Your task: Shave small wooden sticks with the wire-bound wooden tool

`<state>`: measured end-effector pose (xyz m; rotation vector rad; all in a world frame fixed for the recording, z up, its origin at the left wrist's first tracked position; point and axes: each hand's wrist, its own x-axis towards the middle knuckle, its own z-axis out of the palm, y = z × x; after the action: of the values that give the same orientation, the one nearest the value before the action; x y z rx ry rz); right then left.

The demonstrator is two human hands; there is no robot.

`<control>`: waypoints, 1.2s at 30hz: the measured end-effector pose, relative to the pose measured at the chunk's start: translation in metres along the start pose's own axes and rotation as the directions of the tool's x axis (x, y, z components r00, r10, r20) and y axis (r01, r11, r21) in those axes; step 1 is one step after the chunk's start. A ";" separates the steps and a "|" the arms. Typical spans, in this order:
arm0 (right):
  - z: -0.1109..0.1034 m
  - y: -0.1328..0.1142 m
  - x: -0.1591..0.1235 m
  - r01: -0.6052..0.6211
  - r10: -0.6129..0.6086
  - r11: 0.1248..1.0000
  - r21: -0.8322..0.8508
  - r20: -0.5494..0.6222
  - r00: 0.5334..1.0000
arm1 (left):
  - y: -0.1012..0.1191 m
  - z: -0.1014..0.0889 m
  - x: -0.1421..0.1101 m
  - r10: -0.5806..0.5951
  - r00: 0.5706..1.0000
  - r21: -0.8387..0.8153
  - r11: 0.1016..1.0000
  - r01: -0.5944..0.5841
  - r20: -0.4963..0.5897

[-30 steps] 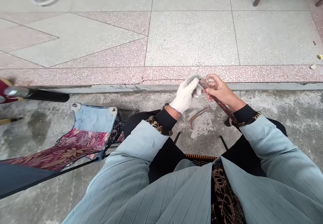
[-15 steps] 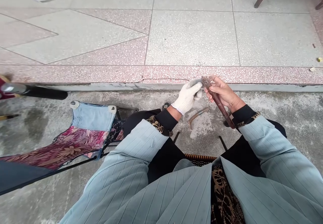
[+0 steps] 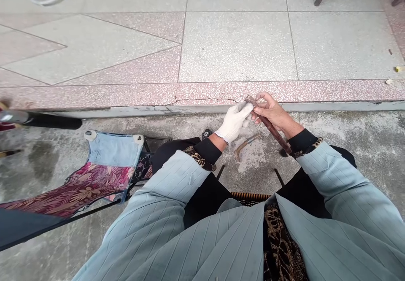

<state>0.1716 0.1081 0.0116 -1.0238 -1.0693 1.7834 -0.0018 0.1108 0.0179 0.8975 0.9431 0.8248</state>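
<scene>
- Pale terrazzo paving (image 3: pixel 237 44) spans the far side, its pink edge raised above the rough concrete ground (image 3: pixel 376 146).
- A folding chair (image 3: pixel 104 179) with flowered fabric stands on the left.
- The dark reddish-brown stick (image 3: pixel 272 128) slants between the hands, above the concrete, its lower end near the right cuff.
- The gloved left hand (image 3: pixel 234 121) curls at the stick's upper end; whether it grips, I cannot tell.
- The bare right hand (image 3: pixel 274 111) holds the stick near that end.
- A bent piece (image 3: pixel 248 141) lies below them.
- A yellow scrap (image 3: pixel 398 68) sits far right.
</scene>
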 end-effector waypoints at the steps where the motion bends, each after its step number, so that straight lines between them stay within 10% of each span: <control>1: 0.000 0.001 0.000 -0.004 0.004 1.000 -0.011 -0.002 1.000 | -0.001 0.002 -0.001 -0.017 1.000 -0.023 1.000 0.016 -0.001; 13: 0.001 -0.009 -0.012 -0.097 0.109 0.975 -0.198 0.050 0.993 | 0.026 -0.011 0.021 0.097 0.954 -0.158 0.977 -0.147 -0.285; 22: 0.003 -0.011 -0.013 -0.162 0.160 0.987 0.014 0.070 0.985 | 0.014 -0.008 0.016 0.074 0.990 -0.115 0.989 -0.087 -0.116; 36: -0.001 -0.030 -0.021 -0.122 0.122 0.972 -0.200 -0.010 0.992 | 0.003 -0.017 0.017 0.149 0.962 0.070 0.983 -0.169 0.230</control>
<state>0.1867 0.0989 0.0441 -1.2326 -1.2297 1.8002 -0.0117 0.1317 0.0098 1.1309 0.7213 0.8030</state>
